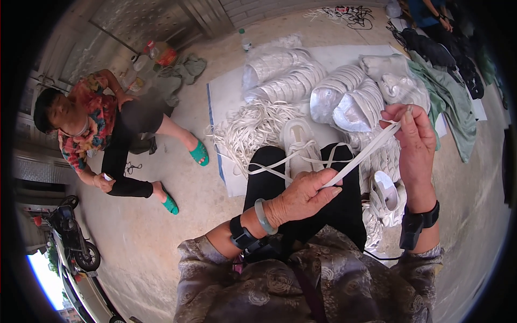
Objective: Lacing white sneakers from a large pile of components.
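A white shoelace is stretched tight between my two hands. My left hand grips one end of it between thumb and fingers, low over my lap. Up and to the right, my right hand pinches the other end. Between my knees rests a white shoe, toe pointing away from me, with loose lace strands across it and over my dark trousers. Part of that shoe is hidden behind my left hand. Beside my right forearm lies another white shoe, its opening showing.
A heap of white laces lies beyond my left knee on a pale sheet. Bundles of nested white shoe parts stand farther off, near a green cloth. A seated person is at the left; another person works at the far right.
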Action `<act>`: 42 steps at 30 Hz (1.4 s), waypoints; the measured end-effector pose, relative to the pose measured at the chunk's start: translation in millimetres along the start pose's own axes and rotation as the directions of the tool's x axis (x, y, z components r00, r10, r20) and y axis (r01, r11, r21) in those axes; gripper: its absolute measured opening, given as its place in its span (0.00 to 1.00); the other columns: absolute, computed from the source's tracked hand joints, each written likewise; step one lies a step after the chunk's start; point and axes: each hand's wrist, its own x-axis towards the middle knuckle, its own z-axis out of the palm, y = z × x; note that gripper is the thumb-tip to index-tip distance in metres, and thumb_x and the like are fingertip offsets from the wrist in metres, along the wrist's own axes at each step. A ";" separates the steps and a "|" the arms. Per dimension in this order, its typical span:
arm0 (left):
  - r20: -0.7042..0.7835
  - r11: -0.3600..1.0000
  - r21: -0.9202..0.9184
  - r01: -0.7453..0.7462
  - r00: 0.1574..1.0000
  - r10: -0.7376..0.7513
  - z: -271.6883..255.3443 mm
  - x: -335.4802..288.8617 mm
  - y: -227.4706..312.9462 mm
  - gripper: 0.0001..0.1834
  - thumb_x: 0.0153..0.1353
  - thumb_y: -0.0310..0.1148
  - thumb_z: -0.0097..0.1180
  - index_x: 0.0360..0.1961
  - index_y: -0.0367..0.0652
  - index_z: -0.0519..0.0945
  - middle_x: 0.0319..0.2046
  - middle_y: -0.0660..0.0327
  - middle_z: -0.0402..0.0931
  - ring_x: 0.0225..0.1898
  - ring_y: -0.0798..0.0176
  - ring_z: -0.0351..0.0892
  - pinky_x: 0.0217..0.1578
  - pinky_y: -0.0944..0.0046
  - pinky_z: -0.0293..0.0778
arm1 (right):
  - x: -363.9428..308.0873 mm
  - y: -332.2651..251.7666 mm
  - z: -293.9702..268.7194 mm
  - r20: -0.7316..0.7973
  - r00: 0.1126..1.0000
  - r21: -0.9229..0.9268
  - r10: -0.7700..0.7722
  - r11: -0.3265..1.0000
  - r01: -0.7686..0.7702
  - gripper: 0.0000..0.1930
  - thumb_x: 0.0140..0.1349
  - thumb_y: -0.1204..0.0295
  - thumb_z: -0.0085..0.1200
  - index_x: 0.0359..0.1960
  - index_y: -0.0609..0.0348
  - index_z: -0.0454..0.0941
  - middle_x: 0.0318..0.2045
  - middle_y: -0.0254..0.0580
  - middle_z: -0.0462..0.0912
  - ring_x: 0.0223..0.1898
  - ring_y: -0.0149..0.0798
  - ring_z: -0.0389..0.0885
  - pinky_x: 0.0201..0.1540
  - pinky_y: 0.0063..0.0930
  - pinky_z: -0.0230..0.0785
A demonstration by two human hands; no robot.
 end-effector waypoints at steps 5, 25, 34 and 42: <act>0.233 1.000 -0.026 -0.004 0.973 0.010 7.8 -17.5 -4.4 0.05 0.62 0.29 0.50 0.35 0.38 0.72 0.20 0.57 0.70 0.21 0.56 0.72 0.23 0.65 0.66 | 66.7 27.5 -195.7 -0.003 0.984 0.479 0.176 0.864 -0.153 0.08 0.67 0.69 0.43 0.38 0.61 0.69 0.35 0.40 0.78 0.35 0.31 0.78 0.42 0.29 0.75; 0.365 0.984 -0.134 0.115 0.929 -0.059 26.8 -13.4 -39.0 0.11 0.62 0.28 0.49 0.24 0.36 0.66 0.15 0.56 0.55 0.18 0.64 0.54 0.21 0.64 0.58 | 62.8 164.6 19.6 0.423 0.746 -0.510 0.515 0.816 -0.274 0.12 0.49 0.72 0.63 0.33 0.66 0.77 0.25 0.33 0.78 0.30 0.26 0.73 0.34 0.23 0.67; 0.496 0.830 -0.480 0.283 0.868 -0.009 28.1 -7.6 -9.6 0.13 0.65 0.34 0.47 0.26 0.36 0.70 0.17 0.67 0.63 0.21 0.75 0.58 0.23 0.70 0.60 | 46.4 186.4 89.3 0.519 0.652 -0.764 0.552 0.642 0.064 0.23 0.43 0.51 0.64 0.26 0.61 0.79 0.26 0.47 0.79 0.29 0.44 0.77 0.36 0.33 0.68; 0.473 0.958 -0.278 0.075 0.878 0.069 25.8 -14.0 8.5 0.12 0.63 0.29 0.46 0.22 0.36 0.66 0.13 0.59 0.58 0.15 0.68 0.56 0.20 0.63 0.57 | 19.2 203.8 69.5 0.449 0.775 -0.643 0.445 0.763 -0.065 0.22 0.46 0.54 0.64 0.23 0.63 0.76 0.20 0.46 0.77 0.24 0.40 0.75 0.30 0.32 0.67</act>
